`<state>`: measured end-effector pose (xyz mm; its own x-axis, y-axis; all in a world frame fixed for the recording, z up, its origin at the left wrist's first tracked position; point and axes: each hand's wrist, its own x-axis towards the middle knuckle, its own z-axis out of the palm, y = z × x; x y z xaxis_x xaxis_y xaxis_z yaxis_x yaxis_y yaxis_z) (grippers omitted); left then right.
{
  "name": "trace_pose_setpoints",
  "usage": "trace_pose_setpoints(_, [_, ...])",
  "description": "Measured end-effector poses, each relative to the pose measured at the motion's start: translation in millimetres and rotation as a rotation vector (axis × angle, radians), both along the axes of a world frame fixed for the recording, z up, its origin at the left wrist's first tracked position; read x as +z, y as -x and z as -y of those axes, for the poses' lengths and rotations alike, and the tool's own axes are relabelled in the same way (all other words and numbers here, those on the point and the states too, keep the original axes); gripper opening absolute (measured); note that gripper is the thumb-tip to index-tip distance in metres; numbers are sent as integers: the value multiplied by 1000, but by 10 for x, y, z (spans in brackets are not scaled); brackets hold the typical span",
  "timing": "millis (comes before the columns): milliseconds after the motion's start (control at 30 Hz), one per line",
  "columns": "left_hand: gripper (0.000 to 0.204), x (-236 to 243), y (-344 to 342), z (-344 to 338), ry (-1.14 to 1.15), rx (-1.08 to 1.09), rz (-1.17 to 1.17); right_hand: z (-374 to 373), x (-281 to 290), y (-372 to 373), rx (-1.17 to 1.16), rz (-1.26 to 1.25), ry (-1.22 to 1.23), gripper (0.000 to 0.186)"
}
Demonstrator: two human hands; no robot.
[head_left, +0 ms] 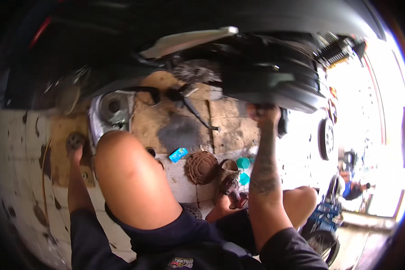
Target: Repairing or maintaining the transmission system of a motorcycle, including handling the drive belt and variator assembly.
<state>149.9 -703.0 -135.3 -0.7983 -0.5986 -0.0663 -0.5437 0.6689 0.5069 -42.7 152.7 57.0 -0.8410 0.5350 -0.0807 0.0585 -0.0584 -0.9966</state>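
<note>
My left hand (76, 152) is low at the left, over a cardboard piece on the tiles, with its fingers closed on a round grey metal disc (75, 141) with holes in it. At the right, my right hand (266, 113) reaches up to the underside of a long black muffler-like part (279, 85) of a motor scooter; its fingers are blurred and partly hidden. The scooter's dark body (99, 45) spans the top. Near my raised knee sits an open silver engine casing (93, 119) with a round metal plate (114, 108) inside.
Stained cardboard (231, 121) lies under the scooter, with a kickstand-like black bar (198, 114) above it. A blue packet (178, 155), a brown round ridged object (201, 167), teal cups (243, 163) and a power tool (231, 183) are near my legs. A wheel (327, 138) stands right.
</note>
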Motion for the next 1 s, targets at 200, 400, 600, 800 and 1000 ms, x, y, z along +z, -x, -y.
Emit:
trace_pose_setpoints(200, [97,260,352,-1215,255,315,390,8,360,-305,-64,-248,-1216,23])
trace_pose_setpoints(400, [87,193,351,-1422,209,222,418,-157,754,-486,202,71,-1903,22])
trace_pose_setpoints(600, [56,530,-871,-318,-1084,397,-435,321,898,-373,214,451,-1309,37])
trace_pose_setpoints(800, [71,2710,-1234,-2225,-1525,154,-1065,-110,772,-445,187,342,-1355,24])
trace_pose_setpoints(1000, [77,3634,-1544,-2418,-1798,-230,-1270,565,929,-850,1213,608,-1176,46])
